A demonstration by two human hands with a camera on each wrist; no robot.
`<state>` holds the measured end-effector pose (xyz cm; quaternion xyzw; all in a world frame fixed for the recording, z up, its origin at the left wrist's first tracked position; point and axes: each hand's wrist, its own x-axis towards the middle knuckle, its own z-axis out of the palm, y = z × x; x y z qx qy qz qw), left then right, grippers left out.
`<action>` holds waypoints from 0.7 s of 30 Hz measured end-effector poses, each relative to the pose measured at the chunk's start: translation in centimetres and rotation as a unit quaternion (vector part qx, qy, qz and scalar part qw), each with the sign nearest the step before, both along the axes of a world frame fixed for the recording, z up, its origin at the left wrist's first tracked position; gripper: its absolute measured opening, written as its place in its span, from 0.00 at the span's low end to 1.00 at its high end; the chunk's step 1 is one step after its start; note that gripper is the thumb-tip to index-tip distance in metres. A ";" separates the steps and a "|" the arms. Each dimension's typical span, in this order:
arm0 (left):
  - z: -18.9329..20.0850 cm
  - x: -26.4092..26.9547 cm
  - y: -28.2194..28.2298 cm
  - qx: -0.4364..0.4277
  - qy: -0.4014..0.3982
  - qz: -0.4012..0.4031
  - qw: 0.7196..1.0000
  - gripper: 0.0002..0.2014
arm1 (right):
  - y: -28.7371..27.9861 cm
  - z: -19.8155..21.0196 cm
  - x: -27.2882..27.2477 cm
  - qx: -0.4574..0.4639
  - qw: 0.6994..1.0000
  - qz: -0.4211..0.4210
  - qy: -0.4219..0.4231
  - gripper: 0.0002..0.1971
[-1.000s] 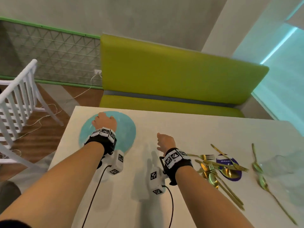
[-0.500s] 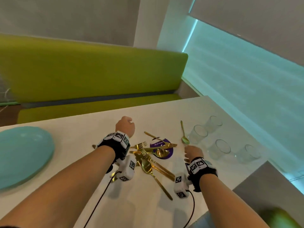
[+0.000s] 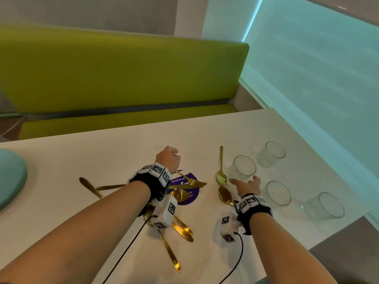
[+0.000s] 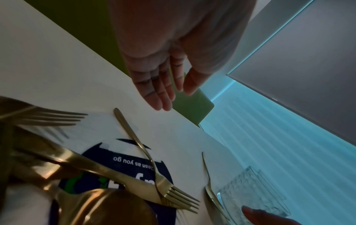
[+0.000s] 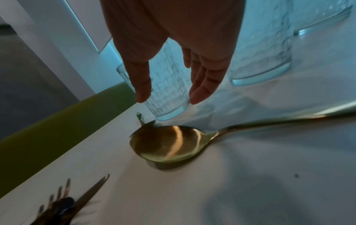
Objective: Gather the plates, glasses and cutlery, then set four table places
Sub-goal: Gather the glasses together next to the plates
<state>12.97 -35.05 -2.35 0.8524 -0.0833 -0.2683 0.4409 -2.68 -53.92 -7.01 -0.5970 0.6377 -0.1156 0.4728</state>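
Observation:
Several clear glasses stand at the table's right end; the nearest one [image 3: 244, 169] [image 5: 167, 85] is just beyond my right hand [image 3: 244, 181] [image 5: 165, 99]. That hand is open, its thumb and fingers spread to either side of the glass without gripping it. Two gold spoons [image 3: 221, 177] [image 5: 165, 144] lie below that hand. My left hand [image 3: 171, 154] [image 4: 175, 99] hovers empty, fingers relaxed, over a heap of gold forks, knives and spoons [image 3: 184, 185] [image 4: 119, 172]. A teal plate [image 3: 10, 177] shows at the left edge.
The cutlery lies across a round purple sticker [image 3: 184, 193] [image 4: 123, 166] on the white table [image 3: 102, 160]. A green bench [image 3: 123, 78] runs along the far side. The table's right edge [image 3: 338, 171] lies close behind the glasses.
The view has swung right, away from the plate. My left hand left the plate and moved over the cutlery; my right hand moved past the spoons up to the nearest glass.

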 end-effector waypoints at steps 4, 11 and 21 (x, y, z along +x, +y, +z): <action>-0.4 0.0 -1.6 -0.009 0.018 0.002 1.000 0.16 | -0.9 -1.2 0.6 -0.033 0.999 0.006 -0.017 0.50; -0.6 -0.1 -3.4 -0.009 0.027 -0.030 0.999 0.18 | -1.8 -2.3 1.2 -0.067 0.997 0.027 -0.023 0.46; 0.0 -2.9 -6.4 -0.026 0.065 -0.147 0.987 0.35 | -0.8 -0.3 1.3 -0.129 0.987 0.070 -0.068 0.36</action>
